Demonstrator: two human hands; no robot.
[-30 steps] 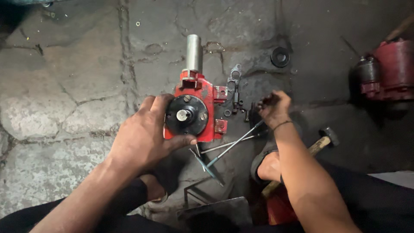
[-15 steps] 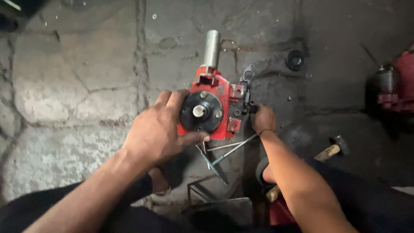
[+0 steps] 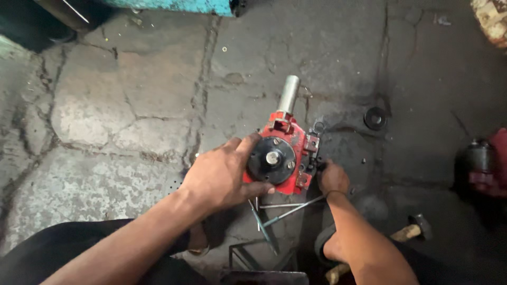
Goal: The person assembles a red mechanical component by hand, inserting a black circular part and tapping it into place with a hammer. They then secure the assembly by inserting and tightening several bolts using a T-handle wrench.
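I have one view only, from the camera on the person's head; it looks steeply down and a little forward at the cracked concrete floor (image 3: 121, 121); there is no second view to overlap with. It sits close: both forearms enter from the bottom edge and fill the lower third, the left hand (image 3: 222, 174) just left of centre, the right hand (image 3: 332, 178) just right of it. The red machine housing (image 3: 282, 155) lies almost dead centre, its metal shaft (image 3: 289, 94) pointing toward the top of the frame, away from the wearer. At the far edge I catch a strip of teal-painted equipment (image 3: 174, 6); at the right edge, a red-and-black part (image 3: 483, 163) cut by the border.
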